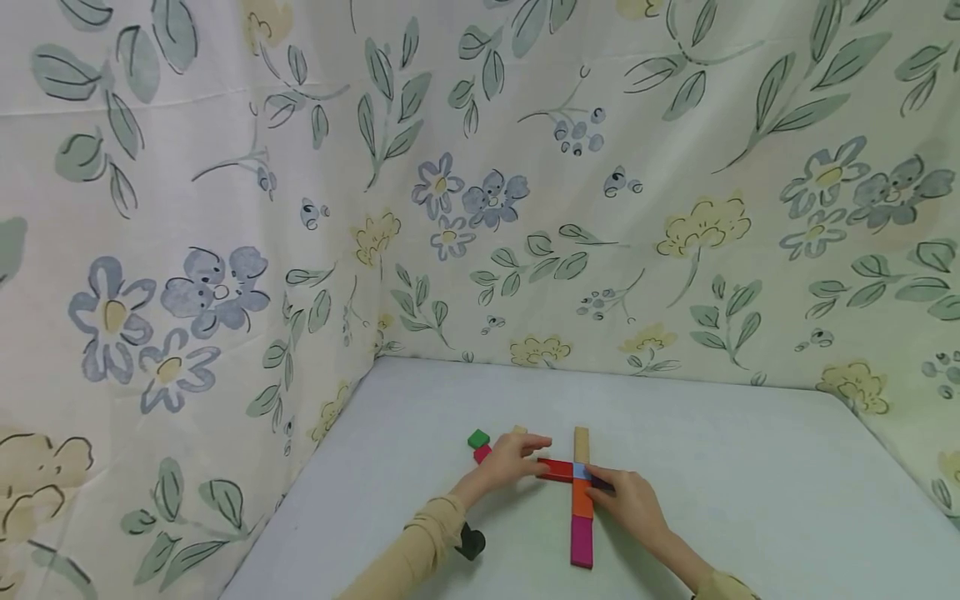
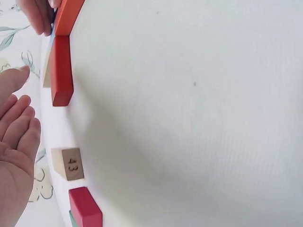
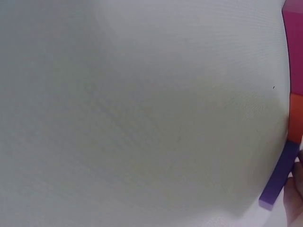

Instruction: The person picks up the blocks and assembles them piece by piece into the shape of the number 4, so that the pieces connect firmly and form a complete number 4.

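Note:
Wooden blocks lie in a cross on the table. A blue block [image 1: 580, 471] is at the centre, with a plain wood block [image 1: 581, 444] beyond it and a red block [image 1: 557, 470] to its left. Nearer are an orange block [image 1: 582, 498] and a magenta block [image 1: 582, 542]. My right hand [image 1: 632, 502] pinches the dark purple block [image 3: 280, 175] on the cross's right side; in the head view the fingers mostly cover it. Fingers spread and holding nothing, my left hand [image 1: 512, 461] hovers by the red block's left end.
Left of the cross lie a green block [image 1: 478, 438], a crimson block [image 1: 482, 454] and a plain wood block [image 2: 73, 163] marked 43. A black object [image 1: 471, 542] shows beside the left sleeve. Floral cloth [image 1: 525, 283] hangs behind the white table [image 1: 720, 450].

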Demonstrator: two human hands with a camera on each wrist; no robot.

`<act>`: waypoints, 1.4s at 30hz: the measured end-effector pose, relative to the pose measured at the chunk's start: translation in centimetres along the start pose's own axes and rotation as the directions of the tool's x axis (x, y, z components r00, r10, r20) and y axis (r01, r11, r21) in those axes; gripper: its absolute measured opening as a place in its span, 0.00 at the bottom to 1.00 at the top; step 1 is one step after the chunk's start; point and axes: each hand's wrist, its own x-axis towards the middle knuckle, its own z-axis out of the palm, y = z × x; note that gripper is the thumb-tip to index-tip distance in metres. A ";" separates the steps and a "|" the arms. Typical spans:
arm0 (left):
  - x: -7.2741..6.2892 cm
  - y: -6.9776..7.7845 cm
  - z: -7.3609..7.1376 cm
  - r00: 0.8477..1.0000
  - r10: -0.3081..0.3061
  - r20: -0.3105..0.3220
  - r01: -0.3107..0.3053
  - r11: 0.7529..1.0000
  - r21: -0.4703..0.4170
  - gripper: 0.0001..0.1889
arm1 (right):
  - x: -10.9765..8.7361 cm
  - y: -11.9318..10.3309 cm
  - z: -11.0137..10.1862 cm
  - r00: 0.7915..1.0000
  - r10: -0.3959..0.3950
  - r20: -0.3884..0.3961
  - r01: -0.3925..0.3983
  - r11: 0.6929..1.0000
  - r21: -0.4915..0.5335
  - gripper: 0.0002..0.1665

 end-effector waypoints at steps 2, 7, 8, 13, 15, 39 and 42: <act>-0.2 0.0 -0.5 1.000 0.003 -0.006 -0.003 1.000 -0.004 0.22 | 0.0 0.0 0.0 1.000 0.002 0.006 -0.002 1.000 0.000 0.21; -0.5 -0.4 -1.9 0.999 -0.005 -0.031 0.004 1.000 -0.021 0.22 | -0.1 -0.1 -0.1 1.000 0.002 0.010 -0.002 1.000 0.005 0.21; -0.5 -0.6 -2.2 0.999 -0.006 -0.038 0.005 1.000 -0.022 0.21 | -0.2 -0.1 -0.1 1.000 0.000 0.009 0.000 1.000 0.006 0.21; -1.1 -1.8 -4.0 0.998 -0.002 -0.068 0.001 1.000 -0.013 0.19 | -0.2 -0.2 -0.1 1.000 0.009 0.010 -0.009 1.000 0.005 0.21; -1.4 -2.3 -4.5 0.997 0.004 -0.077 -0.004 1.000 0.003 0.18 | -0.2 -0.2 -0.1 1.000 0.005 0.011 -0.005 1.000 0.005 0.21; -3.1 -5.4 -6.0 0.994 -0.021 -0.107 0.020 1.000 -0.016 0.18 | -0.3 -0.6 -0.6 1.000 0.011 0.015 -0.011 1.000 0.020 0.21; -3.2 -5.4 -6.2 0.991 -0.025 -0.128 0.025 1.000 0.003 0.20 | -0.3 -0.6 -0.6 1.000 0.007 0.019 -0.007 1.000 0.019 0.21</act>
